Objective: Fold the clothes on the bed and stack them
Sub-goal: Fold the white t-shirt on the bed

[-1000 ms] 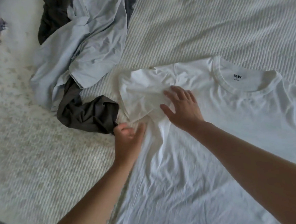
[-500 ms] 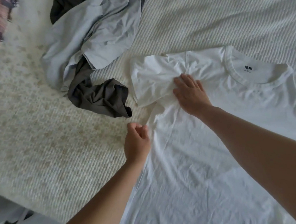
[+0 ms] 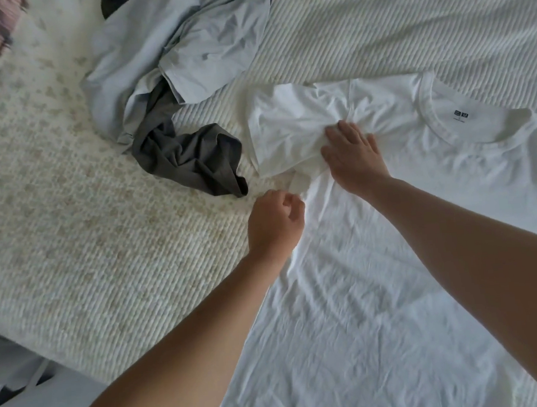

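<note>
Two hands work on the ribbed bedspread (image 3: 407, 28): a wrinkled white T-shirt (image 3: 347, 309) lies flat, my right hand (image 3: 351, 154) pressing its sleeve with straight fingers, my left hand (image 3: 275, 225) curled, pinching its side edge beside crumpled grey clothes (image 3: 191, 159).

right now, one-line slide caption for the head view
Right hand presses the white t-shirt flat at its sleeve while the left hand pinches its side edge.

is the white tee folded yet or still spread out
Mostly spread. The white t-shirt lies flat on the bed, collar showing; only its sleeve is turned in, under the right hand.
</note>
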